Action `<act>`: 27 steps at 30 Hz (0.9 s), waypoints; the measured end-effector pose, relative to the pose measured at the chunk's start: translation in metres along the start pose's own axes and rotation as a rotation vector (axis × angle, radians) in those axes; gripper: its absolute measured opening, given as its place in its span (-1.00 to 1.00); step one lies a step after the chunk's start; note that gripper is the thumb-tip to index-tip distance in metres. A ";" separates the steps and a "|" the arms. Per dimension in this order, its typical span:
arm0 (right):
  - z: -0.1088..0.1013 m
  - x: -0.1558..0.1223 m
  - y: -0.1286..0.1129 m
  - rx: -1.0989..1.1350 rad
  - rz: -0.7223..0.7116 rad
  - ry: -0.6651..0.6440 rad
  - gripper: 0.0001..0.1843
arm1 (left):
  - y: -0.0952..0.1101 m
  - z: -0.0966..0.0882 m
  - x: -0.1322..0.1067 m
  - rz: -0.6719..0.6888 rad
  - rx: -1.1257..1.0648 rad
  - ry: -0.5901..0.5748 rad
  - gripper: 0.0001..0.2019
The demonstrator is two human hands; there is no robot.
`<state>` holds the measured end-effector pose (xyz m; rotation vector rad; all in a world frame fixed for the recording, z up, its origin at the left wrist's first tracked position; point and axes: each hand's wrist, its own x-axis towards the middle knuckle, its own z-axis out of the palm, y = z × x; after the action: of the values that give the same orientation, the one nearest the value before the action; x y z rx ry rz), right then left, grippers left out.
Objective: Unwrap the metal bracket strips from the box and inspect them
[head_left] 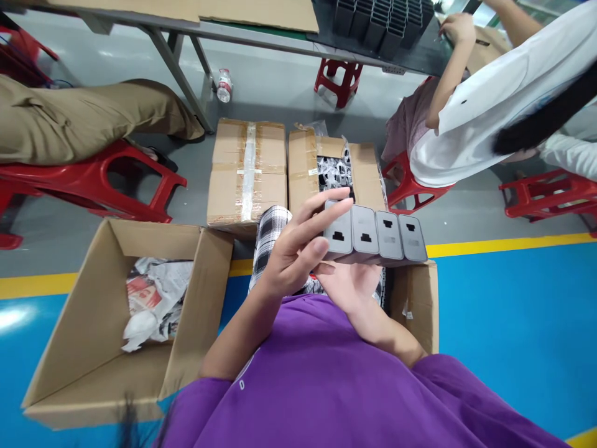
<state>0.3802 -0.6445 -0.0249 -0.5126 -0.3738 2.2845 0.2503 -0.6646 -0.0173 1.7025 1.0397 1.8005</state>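
Note:
A row of several grey rectangular casings [366,233] with small black cut-outs is held in front of my chest. My right hand [352,285] is beneath the row and supports it, its fingers mostly hidden under the casings. At the left end, my left hand [298,242] has its fingers stretched out and apart, over the edge of the leftmost casing. Whether it presses on that casing I cannot tell. Just beyond, an opened carton [366,168] holds many wrapped dark and white pieces.
A taped carton [228,168] stands ahead. At left, an open box [69,323] contains crumpled wrapping [156,298]. Another box [431,305] is partly hidden beside my right arm. Co-workers sit on red stools [140,180] by a workbench [261,38] bearing black trays [377,25].

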 end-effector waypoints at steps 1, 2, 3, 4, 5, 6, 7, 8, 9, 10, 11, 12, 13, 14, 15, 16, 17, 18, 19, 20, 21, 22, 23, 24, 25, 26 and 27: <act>0.000 0.000 0.000 -0.004 -0.018 -0.007 -0.58 | 0.000 -0.001 0.000 0.008 -0.006 -0.024 -0.54; 0.000 0.000 -0.001 -0.012 -0.051 -0.004 -0.58 | -0.001 -0.002 -0.001 0.013 -0.008 -0.051 -0.51; 0.000 0.000 -0.002 -0.026 -0.094 0.011 -0.58 | -0.001 -0.003 -0.001 0.017 -0.007 -0.079 -0.45; 0.001 0.000 -0.003 -0.046 -0.140 0.034 -0.58 | -0.002 -0.004 -0.001 0.016 -0.003 -0.106 -0.39; 0.001 0.000 -0.004 -0.072 -0.180 0.062 -0.58 | -0.002 -0.005 -0.001 0.013 0.004 -0.128 -0.34; 0.001 -0.001 -0.006 -0.102 -0.205 0.091 -0.57 | -0.002 -0.006 -0.001 0.006 0.012 -0.145 -0.31; 0.000 -0.001 -0.007 -0.135 -0.213 0.118 -0.56 | -0.002 -0.006 -0.001 -0.003 0.018 -0.157 -0.31; -0.001 -0.002 -0.008 -0.169 -0.215 0.139 -0.55 | -0.002 -0.007 0.000 -0.008 0.018 -0.168 -0.31; -0.003 -0.003 -0.008 -0.199 -0.213 0.151 -0.54 | -0.001 -0.007 0.000 -0.005 0.007 -0.177 -0.31; -0.005 -0.004 -0.009 -0.221 -0.217 0.155 -0.53 | -0.001 -0.007 0.000 0.001 -0.012 -0.187 -0.30; -0.008 -0.005 -0.009 -0.234 -0.224 0.153 -0.52 | 0.000 -0.006 0.000 0.006 -0.033 -0.195 -0.29; -0.010 -0.006 -0.009 -0.235 -0.230 0.146 -0.51 | 0.000 -0.006 -0.001 0.008 -0.052 -0.202 -0.29; -0.012 -0.007 -0.009 -0.228 -0.233 0.136 -0.49 | 0.001 -0.005 -0.001 0.008 -0.066 -0.206 -0.30; -0.014 -0.007 -0.009 -0.214 -0.227 0.130 -0.47 | 0.002 -0.005 -0.002 0.003 -0.072 -0.204 -0.31; -0.015 -0.008 -0.009 -0.198 -0.218 0.130 -0.46 | 0.002 -0.004 -0.002 -0.008 -0.066 -0.197 -0.32; -0.016 -0.008 -0.008 -0.187 -0.208 0.136 -0.46 | 0.003 -0.004 -0.003 -0.023 -0.050 -0.185 -0.34; -0.017 -0.008 -0.008 -0.183 -0.200 0.148 -0.46 | 0.003 -0.004 -0.004 -0.033 -0.029 -0.175 -0.34; -0.017 -0.008 -0.008 -0.186 -0.194 0.164 -0.47 | 0.003 -0.004 -0.004 -0.041 -0.007 -0.164 -0.34; -0.018 -0.008 -0.008 -0.194 -0.193 0.177 -0.48 | 0.003 -0.004 -0.005 -0.046 0.015 -0.154 -0.34; -0.018 -0.008 -0.008 -0.201 -0.200 0.180 -0.49 | 0.003 -0.004 -0.005 -0.045 0.031 -0.150 -0.35; -0.018 -0.007 -0.008 -0.207 -0.212 0.174 -0.50 | 0.003 -0.004 -0.004 -0.032 0.039 -0.150 -0.35; -0.018 -0.006 -0.008 -0.208 -0.220 0.160 -0.50 | 0.002 -0.005 -0.004 -0.015 0.041 -0.151 -0.35; -0.017 -0.005 -0.008 -0.207 -0.226 0.139 -0.49 | 0.001 -0.005 -0.003 0.006 0.041 -0.153 -0.35; -0.016 -0.004 -0.007 -0.203 -0.229 0.115 -0.48 | 0.000 -0.006 -0.003 0.027 0.041 -0.154 -0.35; -0.015 -0.003 -0.007 -0.197 -0.227 0.094 -0.46 | -0.001 -0.006 -0.002 0.048 0.043 -0.153 -0.35; -0.013 -0.001 -0.006 -0.190 -0.217 0.079 -0.46 | -0.001 -0.006 -0.002 0.062 0.050 -0.146 -0.35; -0.012 0.000 -0.005 -0.179 -0.199 0.069 -0.47 | -0.002 -0.006 -0.002 0.069 0.063 -0.129 -0.34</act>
<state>0.3887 -0.6396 -0.0332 -0.6146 -0.5729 2.0470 0.2447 -0.6662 -0.0202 1.8868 1.0037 1.6898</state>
